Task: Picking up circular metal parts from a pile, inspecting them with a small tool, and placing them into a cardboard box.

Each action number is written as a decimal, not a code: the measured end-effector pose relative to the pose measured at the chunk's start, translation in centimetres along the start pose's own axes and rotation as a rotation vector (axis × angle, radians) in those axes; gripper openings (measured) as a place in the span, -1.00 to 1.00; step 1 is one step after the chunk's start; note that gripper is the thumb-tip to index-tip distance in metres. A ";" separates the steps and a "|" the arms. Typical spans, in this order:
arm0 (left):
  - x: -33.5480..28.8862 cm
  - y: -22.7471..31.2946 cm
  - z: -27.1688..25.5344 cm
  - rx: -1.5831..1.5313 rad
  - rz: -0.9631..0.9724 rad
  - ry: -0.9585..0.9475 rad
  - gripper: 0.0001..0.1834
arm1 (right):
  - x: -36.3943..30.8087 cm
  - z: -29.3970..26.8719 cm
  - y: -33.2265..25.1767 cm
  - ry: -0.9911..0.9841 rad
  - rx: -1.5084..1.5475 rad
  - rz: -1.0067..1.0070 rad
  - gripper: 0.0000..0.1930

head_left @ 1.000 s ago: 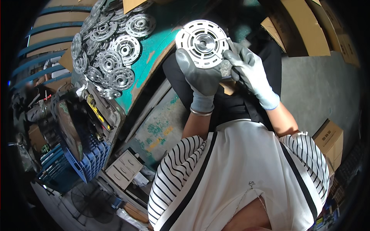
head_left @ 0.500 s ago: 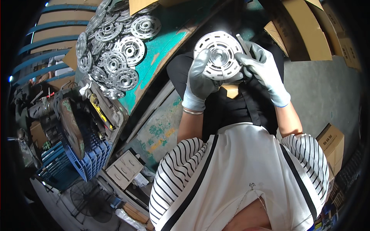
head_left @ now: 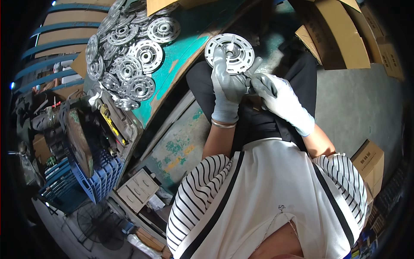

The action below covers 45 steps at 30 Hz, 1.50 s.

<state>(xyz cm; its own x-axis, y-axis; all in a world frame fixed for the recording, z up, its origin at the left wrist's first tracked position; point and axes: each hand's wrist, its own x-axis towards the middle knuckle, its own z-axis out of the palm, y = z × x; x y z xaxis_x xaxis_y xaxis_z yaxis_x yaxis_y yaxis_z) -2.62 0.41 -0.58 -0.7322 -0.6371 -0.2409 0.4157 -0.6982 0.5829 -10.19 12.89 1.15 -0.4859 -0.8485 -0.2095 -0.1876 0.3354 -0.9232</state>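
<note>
A round, slotted metal disc (head_left: pixel 242 57) with a raised hub sits tilted above my lap. My left hand (head_left: pixel 226 88), in a grey-coated white glove, grips it by its lower left side, thumb across the face. My right hand (head_left: pixel 276 94), gloved the same way, is closed close to the disc's lower right rim. A thin grey bar-like piece (head_left: pixel 257 64) rises from its fingers; its lower part is hidden.
A pile of similar metal discs (head_left: pixel 129 67) covers part of the green worktable (head_left: pixel 166 71) at left. Below it stand a worn machine (head_left: pixel 79 138) and a blue crate (head_left: pixel 101 179). Cardboard boxes (head_left: pixel 340 36) stand at upper right, another box (head_left: pixel 368 166) lower right.
The disc has moved left and up a little, its angle changed. My right hand has come down and left, to the disc's lower rim, and the grey bar has shifted with it.
</note>
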 end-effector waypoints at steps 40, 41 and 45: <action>-0.4 -0.6 -2.3 1.064 0.635 -0.218 -0.65 | -1.4 0.7 -0.2 0.157 -0.172 -0.384 -0.78; -0.4 -0.6 -2.3 1.270 0.759 -0.267 -0.65 | -1.5 0.6 -0.1 0.154 -0.166 -0.414 -0.78; -0.2 -0.4 -3.4 1.672 1.040 -0.212 -0.68 | -2.0 0.5 0.0 0.131 -0.146 -0.457 -0.76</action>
<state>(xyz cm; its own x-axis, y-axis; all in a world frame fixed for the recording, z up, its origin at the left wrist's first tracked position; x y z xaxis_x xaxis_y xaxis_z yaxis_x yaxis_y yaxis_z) -0.76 -0.26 -3.44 -0.6780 -0.3945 0.6202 -0.0893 0.8817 0.4633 -8.77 14.31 1.40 -0.4278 -0.8665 0.2570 -0.5194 0.0030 -0.8545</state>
